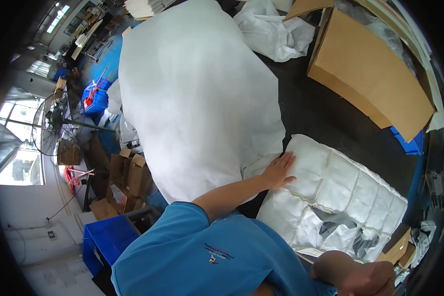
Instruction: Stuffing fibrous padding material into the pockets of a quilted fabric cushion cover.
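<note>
My left hand (279, 171) lies flat with fingers outstretched on the upper left edge of a white quilted pad (333, 180). Seams split the pad into padded sections, and grey patches show in its lower part. My right hand (369, 280) is close to the pad's near edge, smeared by motion, so its fingers cannot be made out. A large white sheet (197, 93) of smooth fabric-like material spreads beside the pad, partly under my left forearm.
A dark table (350, 116) carries these things. An open cardboard box (365, 69) with clear plastic and a white crumpled bag (276, 34) stand at the far right. Leftward are a standing fan (56, 118), cardboard boxes (128, 172), a blue bin (108, 239) and a blue crate (96, 96).
</note>
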{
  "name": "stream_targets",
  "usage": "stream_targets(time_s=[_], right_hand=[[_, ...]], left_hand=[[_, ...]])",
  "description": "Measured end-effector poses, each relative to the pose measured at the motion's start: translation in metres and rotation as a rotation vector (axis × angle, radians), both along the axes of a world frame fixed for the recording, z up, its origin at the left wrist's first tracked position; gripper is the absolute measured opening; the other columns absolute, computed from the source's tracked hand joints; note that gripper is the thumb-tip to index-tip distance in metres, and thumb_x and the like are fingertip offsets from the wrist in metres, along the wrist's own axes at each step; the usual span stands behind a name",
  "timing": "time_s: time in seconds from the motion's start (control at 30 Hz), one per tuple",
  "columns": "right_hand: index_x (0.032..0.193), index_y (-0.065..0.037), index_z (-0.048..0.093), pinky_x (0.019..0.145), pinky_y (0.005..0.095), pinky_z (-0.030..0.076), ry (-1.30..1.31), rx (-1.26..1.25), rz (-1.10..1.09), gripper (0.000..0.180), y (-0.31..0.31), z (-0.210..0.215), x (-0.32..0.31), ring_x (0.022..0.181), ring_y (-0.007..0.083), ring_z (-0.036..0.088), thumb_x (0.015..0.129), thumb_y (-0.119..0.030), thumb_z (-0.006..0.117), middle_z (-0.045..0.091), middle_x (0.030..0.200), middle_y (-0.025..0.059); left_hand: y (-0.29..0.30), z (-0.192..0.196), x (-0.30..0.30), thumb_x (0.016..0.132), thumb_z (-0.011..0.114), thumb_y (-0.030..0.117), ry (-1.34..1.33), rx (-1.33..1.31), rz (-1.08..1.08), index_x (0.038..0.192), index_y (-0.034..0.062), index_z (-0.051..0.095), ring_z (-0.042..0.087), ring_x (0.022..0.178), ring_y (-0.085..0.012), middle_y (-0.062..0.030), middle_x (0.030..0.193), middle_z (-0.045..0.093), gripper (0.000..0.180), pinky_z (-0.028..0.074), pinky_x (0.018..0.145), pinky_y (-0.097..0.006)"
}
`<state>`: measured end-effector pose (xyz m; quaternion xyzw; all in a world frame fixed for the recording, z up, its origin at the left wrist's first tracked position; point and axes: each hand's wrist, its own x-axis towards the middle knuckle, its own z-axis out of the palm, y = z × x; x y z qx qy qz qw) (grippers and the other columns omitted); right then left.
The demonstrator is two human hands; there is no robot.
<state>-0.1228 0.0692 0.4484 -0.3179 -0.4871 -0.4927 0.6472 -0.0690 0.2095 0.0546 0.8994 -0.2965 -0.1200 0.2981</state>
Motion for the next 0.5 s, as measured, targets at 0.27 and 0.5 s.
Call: stream_targets(time_s=[0.27,0.5], right_hand=[[0.092,-0.029,0.063,0.042,0.0213,0.023,0.303,0.039,-0.107,0.026,0.028,0.016,-0.033,0.048,0.0025,0.038,0.085,-0.004,0.066,0.048,0.065,-0.0131],[0.094,-0.028,0.062,0.043,0.0212,0.026,0.429,0.047,-0.317,0.015,0.027,0.015,-0.053,0.050,0.0015,0.039,0.090,-0.013,0.062,0.045,0.064,-0.0137]], left_hand=[[0.013,0.001,0.002,0.100,0.054,0.047,0.092,0.048,0.002,0.158,0.0013,0.018,0.020,0.153,-0.0375,-0.0219,0.166,0.016,0.083,0.024,0.122,-0.048],[0.009,0.001,-0.004,0.098,0.059,0.043,0.019,0.016,0.053,0.155,-0.0030,0.023,0.027,0.149,-0.0410,-0.0258,0.161,0.024,0.082,0.028,0.120,-0.048]])
